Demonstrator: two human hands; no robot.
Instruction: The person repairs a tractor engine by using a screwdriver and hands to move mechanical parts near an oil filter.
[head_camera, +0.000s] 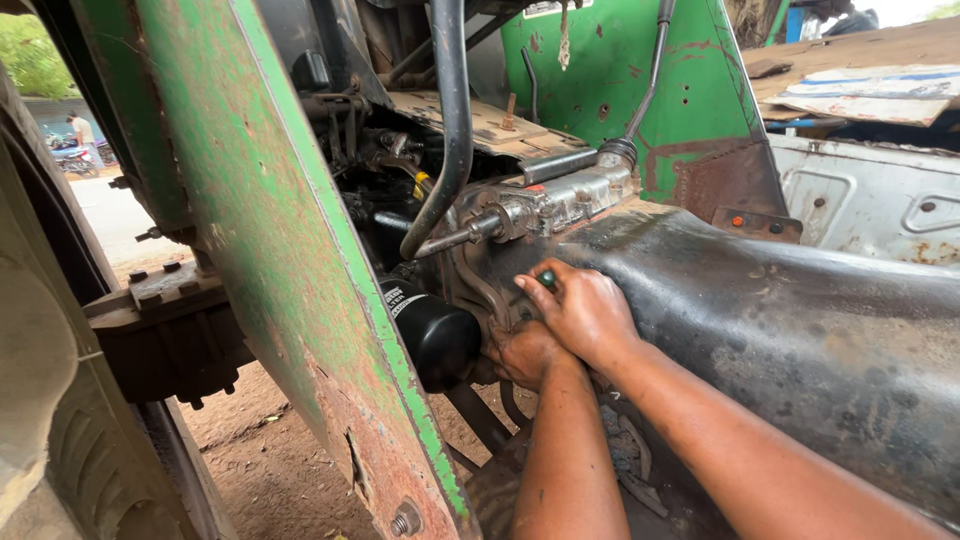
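Your right hand (585, 312) sits against the black housing (800, 330), just right of the black oil filter (437, 335). Its fingers (540, 300) are curled shut around a small dark green tool handle (547, 279); only the handle's rounded end shows above the knuckles, and what the tool's tip meets is hidden.

Your left hand (525, 352) lies just below the right hand, touching it, and closer to the oil filter. Its fingers are bent in toward the housing face beside the filter; whether they grip anything there, you cannot tell, since the right hand and shadow cover them.

Above the oil filter, a grey metal valve block (565, 200) sits on top of the housing, with a short steel rod (450, 240) sticking out toward the filter side. A black curved pipe (455, 120) comes down from above and ends near that rod.

Left of the oil filter, a worn green frame bar (290, 260) with rust patches runs slantwise across the foreground. Beyond that bar, farther from the filter, part of a tyre (70, 440) stands over brown dirt ground (270, 450).
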